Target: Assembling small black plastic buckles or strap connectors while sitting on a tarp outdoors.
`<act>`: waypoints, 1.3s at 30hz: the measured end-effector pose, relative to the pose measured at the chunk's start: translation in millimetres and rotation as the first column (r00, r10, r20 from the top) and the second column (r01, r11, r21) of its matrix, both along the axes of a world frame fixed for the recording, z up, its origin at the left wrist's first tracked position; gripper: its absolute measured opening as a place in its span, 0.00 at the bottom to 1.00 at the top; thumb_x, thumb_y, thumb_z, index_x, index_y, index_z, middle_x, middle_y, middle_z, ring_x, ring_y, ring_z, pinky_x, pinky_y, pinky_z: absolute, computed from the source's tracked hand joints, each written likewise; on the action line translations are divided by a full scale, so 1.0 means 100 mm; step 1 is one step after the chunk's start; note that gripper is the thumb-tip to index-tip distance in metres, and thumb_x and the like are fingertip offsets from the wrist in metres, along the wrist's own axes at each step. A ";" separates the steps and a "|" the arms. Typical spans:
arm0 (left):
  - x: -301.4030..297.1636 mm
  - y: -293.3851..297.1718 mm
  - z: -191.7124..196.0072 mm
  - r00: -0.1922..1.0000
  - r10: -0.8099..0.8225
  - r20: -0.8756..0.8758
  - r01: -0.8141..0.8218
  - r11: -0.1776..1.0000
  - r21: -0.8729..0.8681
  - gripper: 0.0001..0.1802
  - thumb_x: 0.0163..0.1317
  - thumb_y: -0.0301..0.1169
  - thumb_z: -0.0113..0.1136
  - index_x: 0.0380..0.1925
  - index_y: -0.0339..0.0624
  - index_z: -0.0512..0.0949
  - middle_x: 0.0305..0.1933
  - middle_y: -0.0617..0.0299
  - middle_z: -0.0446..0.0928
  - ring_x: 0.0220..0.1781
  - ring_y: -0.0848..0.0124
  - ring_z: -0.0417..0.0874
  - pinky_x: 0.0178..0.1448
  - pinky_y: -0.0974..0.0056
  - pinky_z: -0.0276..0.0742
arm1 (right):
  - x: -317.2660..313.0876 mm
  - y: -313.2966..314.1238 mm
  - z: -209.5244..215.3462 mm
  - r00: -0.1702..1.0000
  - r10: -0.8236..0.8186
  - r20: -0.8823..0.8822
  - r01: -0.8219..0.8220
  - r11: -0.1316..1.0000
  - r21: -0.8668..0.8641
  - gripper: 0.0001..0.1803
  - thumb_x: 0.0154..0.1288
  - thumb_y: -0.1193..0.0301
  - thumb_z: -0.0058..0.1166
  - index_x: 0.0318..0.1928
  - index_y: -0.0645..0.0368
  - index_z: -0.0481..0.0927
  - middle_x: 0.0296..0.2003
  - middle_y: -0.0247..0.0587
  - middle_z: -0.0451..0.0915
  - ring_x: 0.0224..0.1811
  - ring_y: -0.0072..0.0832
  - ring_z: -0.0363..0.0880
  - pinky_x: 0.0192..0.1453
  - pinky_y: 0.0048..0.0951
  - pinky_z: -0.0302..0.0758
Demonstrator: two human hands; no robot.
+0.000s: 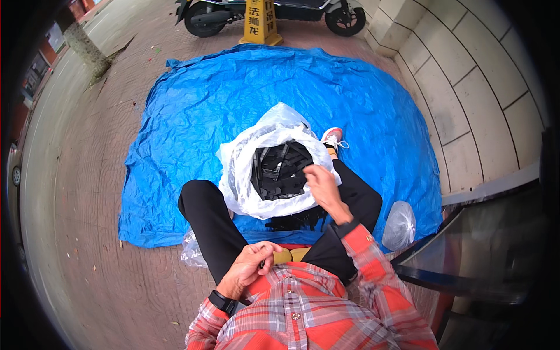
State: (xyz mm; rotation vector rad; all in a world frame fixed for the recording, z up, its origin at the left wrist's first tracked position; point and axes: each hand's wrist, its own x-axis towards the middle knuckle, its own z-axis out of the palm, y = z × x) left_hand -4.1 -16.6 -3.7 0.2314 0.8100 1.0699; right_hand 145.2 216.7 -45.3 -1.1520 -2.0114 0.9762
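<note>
A white plastic bag (233,153) stands wide-mouthed between my legs, its rim folded outward. Inside lie many black strap-like pieces (281,169), some with grey edges. My right hand (322,185) is over the right side of the bag's mouth, its fingers curled together; whatever they pinch, if anything, is too small to make out. Close to my lap, my left hand (255,263) has its fingers bent in with the index finger reaching further out; what they hold, if anything, is hidden. More black pieces (296,221) lie on the sheet just below the bag.
A crumpled blue tarp (192,111) covers the brick pavement. A tied clear bag (399,226) sits at the right, another clear bag (192,249) beside my left leg. Beyond the tarp stand a yellow sign (260,23) and a parked scooter (210,20). A tiled wall (461,87) rises on the right.
</note>
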 end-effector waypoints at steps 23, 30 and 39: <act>-0.18 0.20 0.07 0.962 0.252 0.100 -0.249 0.968 -0.040 0.13 0.61 0.29 0.53 0.43 0.34 0.74 0.32 0.59 0.76 0.30 0.78 0.77 0.27 0.79 0.71 | -0.09 -0.32 0.44 0.941 0.093 -0.325 -0.306 0.644 -0.701 0.20 0.57 0.82 0.47 0.50 0.63 0.63 0.29 0.43 0.75 0.30 0.27 0.78 0.29 0.24 0.76; -0.03 0.32 0.32 0.941 0.337 0.038 -0.328 0.932 -0.153 0.12 0.59 0.23 0.53 0.43 0.30 0.74 0.36 0.55 0.76 0.31 0.75 0.78 0.29 0.77 0.76 | 0.37 -0.91 0.60 0.911 0.163 -0.379 -0.374 0.715 -0.591 0.28 0.58 0.85 0.40 0.61 0.57 0.60 0.33 0.40 0.71 0.28 0.20 0.72 0.26 0.18 0.72; 0.05 0.25 0.19 0.936 0.302 0.178 -0.300 0.953 -0.043 0.11 0.58 0.22 0.53 0.41 0.34 0.74 0.32 0.58 0.75 0.29 0.73 0.77 0.32 0.72 0.75 | 0.43 -1.18 0.67 0.899 0.172 -0.402 -0.414 0.630 -0.656 0.21 0.61 0.81 0.43 0.56 0.62 0.64 0.33 0.37 0.73 0.25 0.14 0.70 0.25 0.13 0.68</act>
